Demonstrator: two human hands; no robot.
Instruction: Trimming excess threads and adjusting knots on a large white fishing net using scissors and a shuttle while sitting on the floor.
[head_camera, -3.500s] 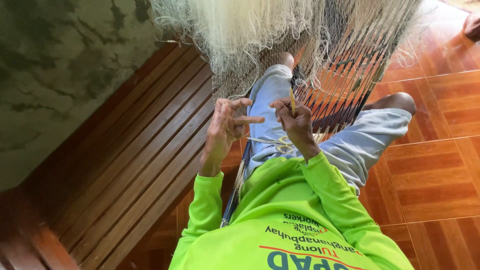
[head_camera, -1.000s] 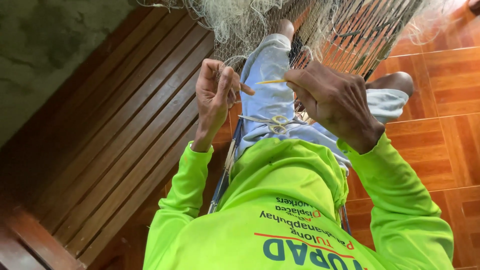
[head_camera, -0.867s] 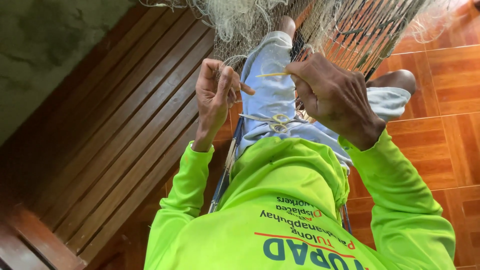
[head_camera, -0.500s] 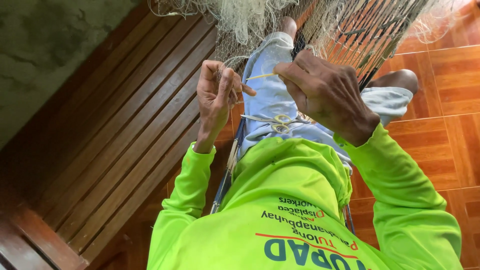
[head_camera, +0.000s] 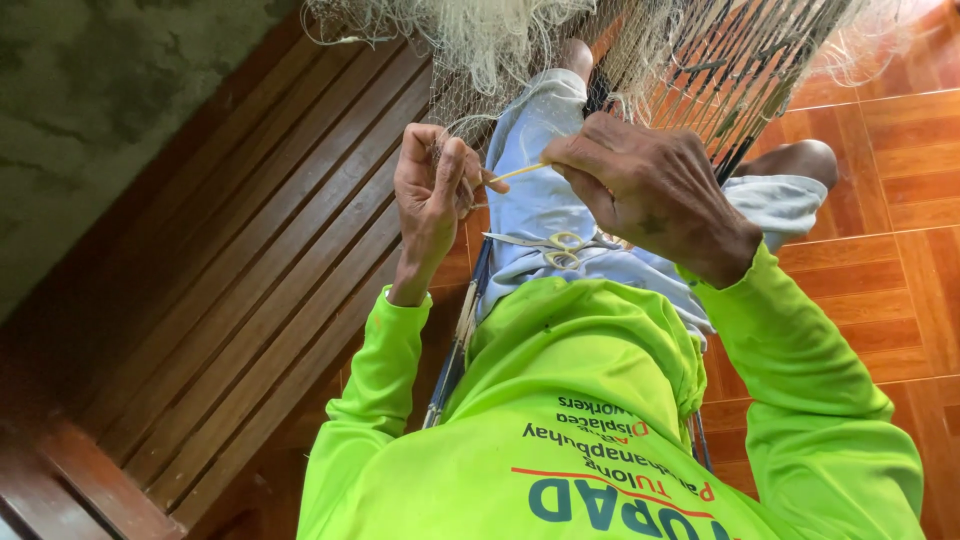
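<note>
Above the lap, both hands work at the hanging fishing net (head_camera: 500, 40), a pale, tangled mass of fine mesh that drapes down from the top edge of the view over the knees. The left hand (head_camera: 432, 195) is raised with its fingers curled close together, pinching a bit of the mesh between thumb and fingertips. The right hand (head_camera: 650, 195) sits just beside it, its fingers narrowed around a thin yellowish netting needle (head_camera: 520, 172), whose tip points toward the left hand and almost meets its fingers. On the lap, lying flat across the light blue trousers (head_camera: 545, 200), is a small pair of scissors (head_camera: 560, 245) with yellow loop handles, touched by neither hand. The person wears a bright lime-green long-sleeved shirt (head_camera: 590, 380) with printed lettering on the front. Under the person's left side runs the wooden bench (head_camera: 250, 300), made of dark slats that stretch diagonally toward the net. Beyond the bench's far edge stands a rough grey-green wall (head_camera: 110, 110). Off the person's right side, the floor is reddish-brown tile (head_camera: 890, 200), and one bare knee (head_camera: 805, 165) shows over it.
</note>
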